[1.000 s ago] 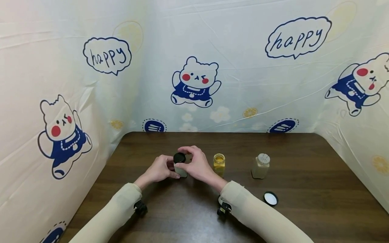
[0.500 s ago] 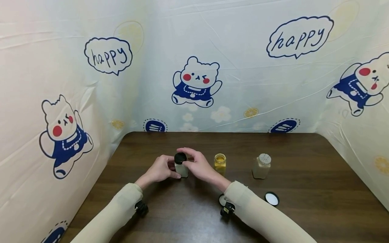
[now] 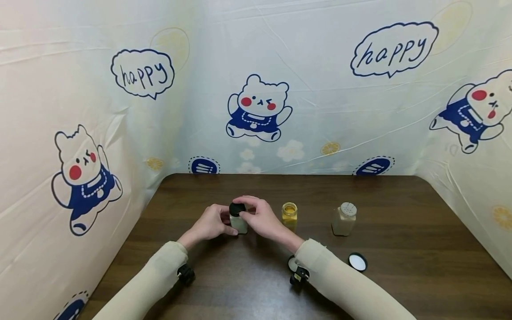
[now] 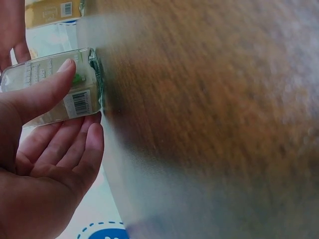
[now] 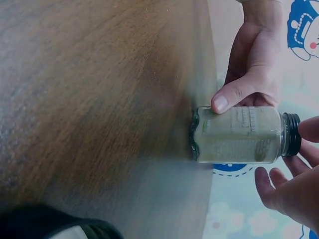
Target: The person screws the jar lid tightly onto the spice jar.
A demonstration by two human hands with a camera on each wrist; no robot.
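Glass jar upright on the brown table

The left hand grips its body; the right hand pinches its black cap. Rightward stand an uncapped yellow-filled jar and a perforated-top jar, then a loose lid lies nearer.

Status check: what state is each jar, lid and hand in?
held jar: upright, capped
black cap: on held jar, tightness unclear
yellow jar: upright, open
shaker jar: upright, perforated top on
loose lid: white inside up
partly hidden lid: off, white side up
left hand: holding held jar
right hand: gripping black cap
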